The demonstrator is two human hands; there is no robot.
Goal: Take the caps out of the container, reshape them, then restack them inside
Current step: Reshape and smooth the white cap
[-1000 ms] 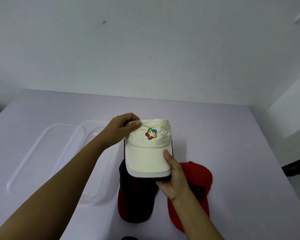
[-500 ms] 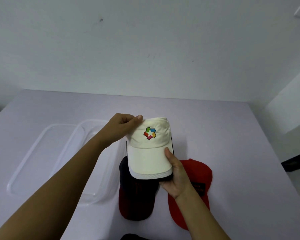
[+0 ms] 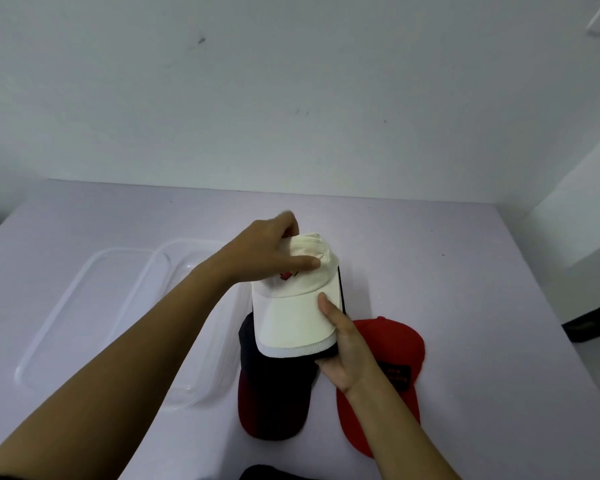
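Observation:
I hold a cream cap with a coloured logo above the table. My right hand pinches the right edge of its brim, thumb on top. My left hand lies over the crown and covers most of the logo, fingers curled into the fabric at the top. Below the cream cap a dark cap with a dark red brim lies on the table. To its right lies a red cap with a dark patch. The clear plastic container stands left of the caps.
A clear lid lies left of the container. The lilac table meets a white wall at the back. A dark object shows at the bottom edge. A dark item lies past the table's right edge.
My left hand moved from the crown's left edge up over its top, now covering the logo. The crown has tipped and crumpled slightly. My right hand kept its hold on the brim.

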